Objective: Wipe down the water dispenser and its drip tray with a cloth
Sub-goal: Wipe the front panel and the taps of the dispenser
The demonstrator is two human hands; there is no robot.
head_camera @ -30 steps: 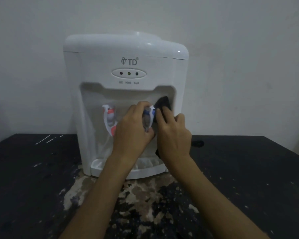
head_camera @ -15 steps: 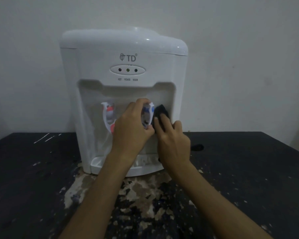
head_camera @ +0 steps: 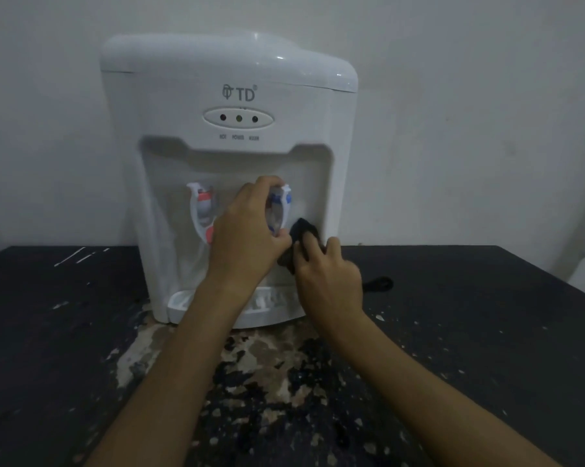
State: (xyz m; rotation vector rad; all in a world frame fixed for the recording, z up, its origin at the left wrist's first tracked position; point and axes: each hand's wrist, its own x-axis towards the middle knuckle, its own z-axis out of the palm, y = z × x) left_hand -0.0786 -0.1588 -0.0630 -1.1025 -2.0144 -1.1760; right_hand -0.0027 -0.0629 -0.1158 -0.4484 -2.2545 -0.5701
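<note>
At the water dispenser (head_camera: 230, 62): our left hand (head_camera: 244, 237) grasps its blue tap (head_camera: 281, 203); our right hand (head_camera: 331, 278) clutches the cloth (head_camera: 303, 230) against its recess.

The water dispenser (head_camera: 183, 106) is white, with a rounded top, the letters "TD" and three small lamps on its front. It stands upright on a dark, scratched table (head_camera: 48, 332). In its recess there are two taps, a red tap (head_camera: 202, 210) and a blue tap (head_camera: 279, 203); the left hand (head_camera: 247, 234) grips the blue one. The drip tray (head_camera: 180, 303) is white and sits at the foot of the recess. The cloth (head_camera: 301, 230) is dark and crumpled; the right hand (head_camera: 331, 281) holds it against the recess wall, beside the blue tap.
</note>
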